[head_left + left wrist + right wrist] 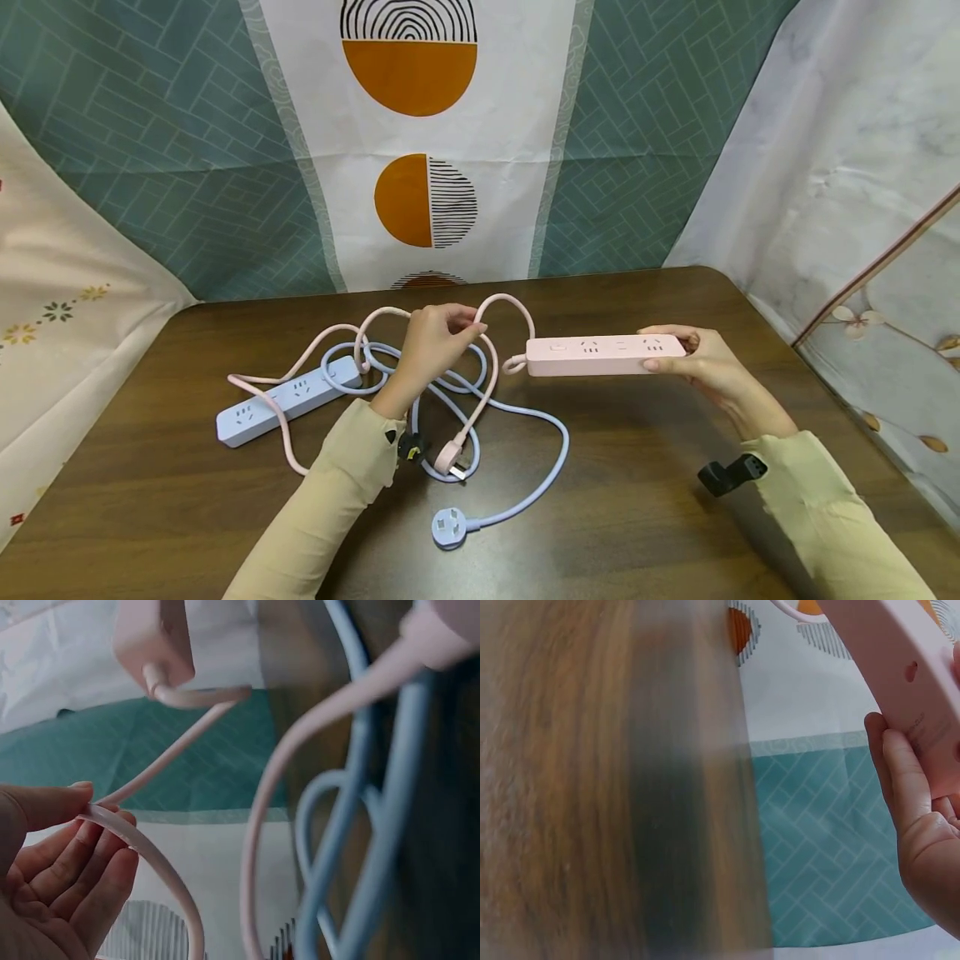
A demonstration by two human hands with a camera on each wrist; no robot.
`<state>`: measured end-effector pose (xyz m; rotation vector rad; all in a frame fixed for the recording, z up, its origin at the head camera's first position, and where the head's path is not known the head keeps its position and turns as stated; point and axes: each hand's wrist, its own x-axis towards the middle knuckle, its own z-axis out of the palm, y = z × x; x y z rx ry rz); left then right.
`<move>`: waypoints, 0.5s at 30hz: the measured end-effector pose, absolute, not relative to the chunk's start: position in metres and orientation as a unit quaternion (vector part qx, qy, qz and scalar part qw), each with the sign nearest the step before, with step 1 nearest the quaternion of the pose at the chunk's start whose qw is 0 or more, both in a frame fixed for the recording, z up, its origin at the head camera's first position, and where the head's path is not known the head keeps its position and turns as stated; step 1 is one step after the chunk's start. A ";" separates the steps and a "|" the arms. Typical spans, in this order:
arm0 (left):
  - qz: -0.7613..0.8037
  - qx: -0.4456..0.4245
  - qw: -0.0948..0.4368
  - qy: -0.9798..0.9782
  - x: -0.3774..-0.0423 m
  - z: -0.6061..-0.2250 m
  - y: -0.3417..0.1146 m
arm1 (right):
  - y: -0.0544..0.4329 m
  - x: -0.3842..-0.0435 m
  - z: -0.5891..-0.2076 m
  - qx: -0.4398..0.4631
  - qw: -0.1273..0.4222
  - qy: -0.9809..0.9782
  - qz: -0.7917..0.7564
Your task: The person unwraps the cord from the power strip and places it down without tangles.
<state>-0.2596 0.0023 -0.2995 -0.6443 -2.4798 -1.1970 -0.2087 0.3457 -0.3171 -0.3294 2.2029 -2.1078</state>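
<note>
My right hand (pixel 708 364) grips the right end of a pink power strip (pixel 585 357), holding it up off the table. In the right wrist view its underside (pixel 904 675) faces the camera, with fingers against it. Between thumb and fingers my left hand (pixel 433 342) pinches the pink cord (pixel 157 859) a short way from the strip. The cord's pink plug (pixel 448 457) lies among loops of blue cord (pixel 551 467). Left of my left hand, a blue power strip (pixel 288 400) lies on the table, with pink cord crossing over it. The blue plug (pixel 450 527) rests prongs up near the front.
Everything lies on a dark brown wooden table (pixel 637 517). A green and white patterned cloth (pixel 510 192) hangs behind its back edge, with pale cloths at both sides. Pink and blue cords overlap around my left forearm.
</note>
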 end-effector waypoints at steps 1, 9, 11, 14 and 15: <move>-0.412 -0.219 0.150 -0.872 -0.262 -0.302 0.001 | 0.346 -0.209 -0.318 -0.103 0.039 0.723 -0.682; -0.386 -0.211 0.104 -0.892 -0.270 -0.310 -0.002 | 0.345 -0.214 -0.326 -0.100 0.045 0.746 -0.656; -0.383 -0.211 0.094 -0.895 -0.270 -0.310 -0.001 | 0.344 -0.216 -0.327 -0.093 0.047 0.759 -0.643; -0.378 -0.211 0.069 -0.899 -0.270 -0.309 0.000 | 0.343 -0.219 -0.329 -0.079 0.053 0.778 -0.620; -0.378 -0.211 0.062 -0.899 -0.270 -0.309 0.000 | 0.342 -0.220 -0.329 -0.075 0.056 0.783 -0.615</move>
